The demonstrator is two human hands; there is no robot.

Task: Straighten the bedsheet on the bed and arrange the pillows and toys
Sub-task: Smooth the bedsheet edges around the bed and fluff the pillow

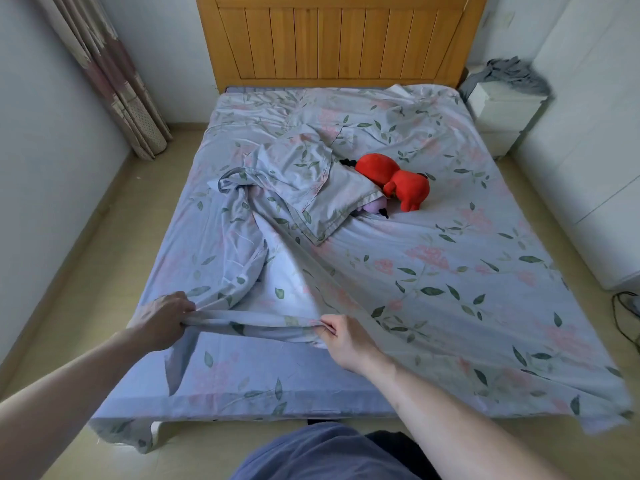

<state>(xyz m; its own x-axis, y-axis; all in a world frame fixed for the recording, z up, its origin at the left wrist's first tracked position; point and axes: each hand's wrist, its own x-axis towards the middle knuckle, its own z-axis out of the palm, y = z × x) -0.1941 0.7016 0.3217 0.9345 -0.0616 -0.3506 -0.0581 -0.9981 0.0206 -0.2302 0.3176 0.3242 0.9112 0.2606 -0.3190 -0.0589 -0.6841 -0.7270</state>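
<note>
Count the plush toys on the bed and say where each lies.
2. The red plush toy lies mid-bed, right of the pillow. A pink plush toy pokes from under that pillow's corner. More may be hidden under the fabric.

Legible text, labels, brands, numbers, signs: none found. The pale floral-print cotton bedsheet (433, 278) across the frame's middle carries only leaf and blossom motifs. The red plush toy (394, 180), centre right, shows no readable tag.

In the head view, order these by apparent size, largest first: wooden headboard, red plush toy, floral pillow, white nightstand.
1. wooden headboard
2. floral pillow
3. white nightstand, though part is covered by grey cloth
4. red plush toy
</note>
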